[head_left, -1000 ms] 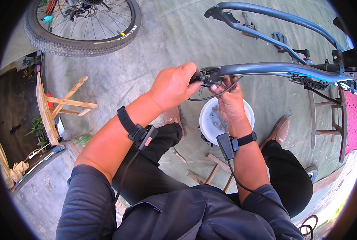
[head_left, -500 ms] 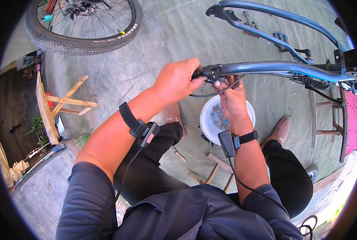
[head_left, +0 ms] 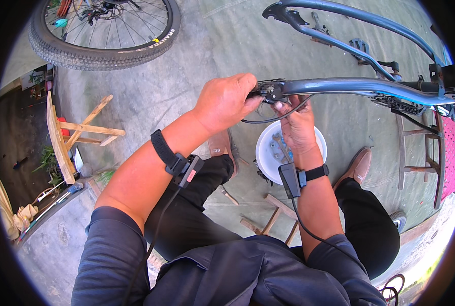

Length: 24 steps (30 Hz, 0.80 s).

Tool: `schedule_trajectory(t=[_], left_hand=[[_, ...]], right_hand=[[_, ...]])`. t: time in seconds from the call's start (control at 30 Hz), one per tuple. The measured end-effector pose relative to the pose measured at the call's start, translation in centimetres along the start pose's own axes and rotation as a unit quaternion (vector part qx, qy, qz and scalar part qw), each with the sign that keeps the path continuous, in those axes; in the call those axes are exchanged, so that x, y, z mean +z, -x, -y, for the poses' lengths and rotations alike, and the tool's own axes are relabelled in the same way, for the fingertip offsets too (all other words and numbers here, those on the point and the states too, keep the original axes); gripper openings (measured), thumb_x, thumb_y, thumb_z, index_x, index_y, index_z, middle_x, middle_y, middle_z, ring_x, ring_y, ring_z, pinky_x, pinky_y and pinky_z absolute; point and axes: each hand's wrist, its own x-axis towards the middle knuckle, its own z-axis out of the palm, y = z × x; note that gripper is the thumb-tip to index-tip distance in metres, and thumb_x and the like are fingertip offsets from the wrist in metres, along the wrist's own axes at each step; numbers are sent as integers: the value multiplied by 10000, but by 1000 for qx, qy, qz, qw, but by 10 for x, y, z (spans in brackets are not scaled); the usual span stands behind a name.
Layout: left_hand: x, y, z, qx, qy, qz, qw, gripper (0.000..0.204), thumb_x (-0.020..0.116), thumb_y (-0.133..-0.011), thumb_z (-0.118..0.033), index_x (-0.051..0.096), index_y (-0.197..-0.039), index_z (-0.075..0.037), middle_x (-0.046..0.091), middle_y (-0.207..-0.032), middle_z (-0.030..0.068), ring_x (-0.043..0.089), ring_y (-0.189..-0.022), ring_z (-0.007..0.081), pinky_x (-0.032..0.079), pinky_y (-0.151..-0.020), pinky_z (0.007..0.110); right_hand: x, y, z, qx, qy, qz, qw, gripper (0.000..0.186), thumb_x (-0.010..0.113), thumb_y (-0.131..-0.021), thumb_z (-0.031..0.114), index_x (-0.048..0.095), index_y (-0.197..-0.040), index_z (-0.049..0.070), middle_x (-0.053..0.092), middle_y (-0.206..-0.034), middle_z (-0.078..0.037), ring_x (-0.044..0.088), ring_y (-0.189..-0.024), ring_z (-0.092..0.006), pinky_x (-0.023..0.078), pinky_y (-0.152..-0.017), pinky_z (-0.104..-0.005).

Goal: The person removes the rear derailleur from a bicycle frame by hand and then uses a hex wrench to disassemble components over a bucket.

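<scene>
Black bike part (head_left: 273,93) sits at the left end of the blue-grey frame (head_left: 339,85), between both hands. Left hand (head_left: 226,102): narrow pinch, thumb and fingers closed on the part's left side. Right hand (head_left: 299,125): raised just under the frame end, thumb near the part's lower edge, by the black cable (head_left: 263,122). Fingertips partly hidden, can't tell if it's gripping. White bucket (head_left: 262,158) below right hand, wrenches (head_left: 283,146) inside. Wheel (head_left: 105,59) well apart, far-left side of the floor (head_left: 186,56).
</scene>
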Motion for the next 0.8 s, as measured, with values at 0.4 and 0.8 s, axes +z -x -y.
schedule_trajectory(t=[0.4,0.8], left_hand=[[-9,-7,-16,51,-69,-23,996,261,759,-709,-125,523,-808,-75,583,-683,79,610,-606,303,462,-503,396],[-24,-6,-4,-142,62,31,987,254,757,-784,-166,555,-839,-22,596,-659,83,592,-586,190,473,-550,333]], right_hand=[[-7,-4,-9,15,-30,22,999,622,649,-772,-159,436,-1295,102,529,-1265,-81,608,-1072,-217,524,-910,-361],[-4,-2,-6,20,-26,5,999,603,681,-767,-129,444,-1271,102,530,-1259,-77,626,-1043,-212,526,-900,-374]])
